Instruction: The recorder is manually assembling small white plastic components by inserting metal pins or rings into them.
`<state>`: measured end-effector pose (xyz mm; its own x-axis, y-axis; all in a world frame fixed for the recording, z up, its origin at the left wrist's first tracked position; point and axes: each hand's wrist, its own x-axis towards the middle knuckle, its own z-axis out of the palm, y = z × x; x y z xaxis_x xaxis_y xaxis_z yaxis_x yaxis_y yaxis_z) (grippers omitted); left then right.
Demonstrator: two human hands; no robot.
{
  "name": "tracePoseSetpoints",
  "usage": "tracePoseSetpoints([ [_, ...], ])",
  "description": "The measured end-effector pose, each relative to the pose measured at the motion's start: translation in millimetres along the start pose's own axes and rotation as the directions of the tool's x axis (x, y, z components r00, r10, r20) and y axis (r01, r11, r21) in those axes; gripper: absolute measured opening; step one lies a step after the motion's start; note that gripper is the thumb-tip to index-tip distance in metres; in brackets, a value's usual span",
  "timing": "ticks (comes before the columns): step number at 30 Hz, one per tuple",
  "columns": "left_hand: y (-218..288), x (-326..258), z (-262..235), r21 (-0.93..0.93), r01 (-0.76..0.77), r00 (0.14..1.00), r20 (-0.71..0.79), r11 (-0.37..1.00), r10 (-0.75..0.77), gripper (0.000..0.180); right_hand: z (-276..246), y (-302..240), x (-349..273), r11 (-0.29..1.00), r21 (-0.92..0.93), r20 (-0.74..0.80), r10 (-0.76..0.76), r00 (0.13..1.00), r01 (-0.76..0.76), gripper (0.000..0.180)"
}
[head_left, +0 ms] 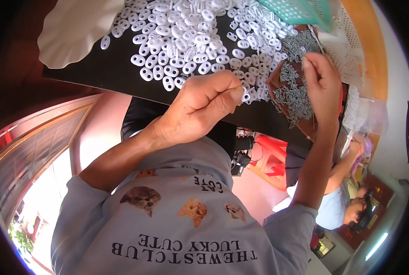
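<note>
My left hand [209, 103] is closed in a pinch above the near edge of the black table [90, 71]. A small white plastic piece [245, 95] shows at its thumb tip, partly hidden. Beyond it spreads a large heap of white oval plastic pieces [181, 41], each with two holes. On the right, my right hand [324, 85] is raised with thumb and forefinger pressed together. Whatever those fingertips hold is too small to make out. Beside and below that hand lies a pile of small grey screws [290, 94] on a brown sheet [274, 82].
A cream scalloped tray [71, 36] sits at the far left, and a green plastic basket [300, 11] at the far right. Past the screws is a white perforated surface [346, 50]. A red stool [268, 160] stands below the table. Another person [335, 201] sits at the right.
</note>
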<state>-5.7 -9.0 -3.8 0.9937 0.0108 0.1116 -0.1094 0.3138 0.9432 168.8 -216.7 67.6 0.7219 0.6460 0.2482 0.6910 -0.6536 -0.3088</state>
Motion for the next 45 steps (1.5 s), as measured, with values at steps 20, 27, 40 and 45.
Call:
tracePoseSetpoints([
  [20, 1, 1, 4, -0.033, 0.045, 0.999, -0.013, 0.998, -0.045, 0.014, 7, 61, -26, 0.985, -0.148, 0.125, 0.103, 0.987, -0.084, 0.008],
  [27, -2, 2, 2, 0.015, -0.017, 1.000, 0.003, 1.000, 0.017, 0.013, 0, 58, -39, 0.996, -0.040, 0.100, 0.087, 0.991, -0.083, 0.005],
  [40, 0, 0, 5, -0.006, 0.007, 1.000, -0.005, 1.000, -0.007, 0.013, -2, 52, -30, 0.987, -0.126, 0.068, 0.113, 0.991, -0.103, 0.014],
  [45, 0, 0, 4, -0.002, 0.035, 0.999, 0.002, 0.999, -0.035, 0.014, 7, 63, -28, 0.974, -0.168, 0.010, 0.154, 0.988, -0.150, 0.015],
])
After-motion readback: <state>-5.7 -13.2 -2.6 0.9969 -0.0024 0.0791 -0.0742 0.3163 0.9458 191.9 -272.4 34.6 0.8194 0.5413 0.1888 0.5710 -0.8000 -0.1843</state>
